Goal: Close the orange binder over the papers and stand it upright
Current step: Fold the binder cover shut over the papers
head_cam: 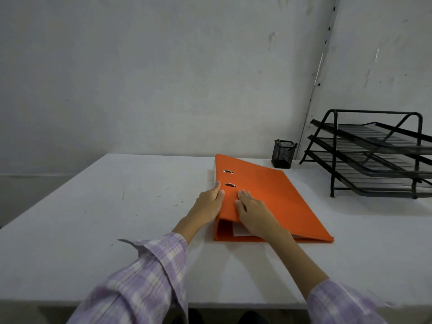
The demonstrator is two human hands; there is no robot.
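The orange binder (275, 197) lies flat on the white table (117, 218), its cover down over the papers (240, 231), whose white edge shows at the near open end. Two metal slots sit near the spine side of the cover. My left hand (209, 204) wraps the spine edge at the binder's left, thumb on top of the cover. My right hand (253, 212) rests flat on the cover near its front left corner, fingers spread and pressing down.
A black mesh pen cup (283, 154) stands just behind the binder by the wall. A black three-tier letter tray (374, 155) fills the back right of the table. The wall runs along the table's far edge.
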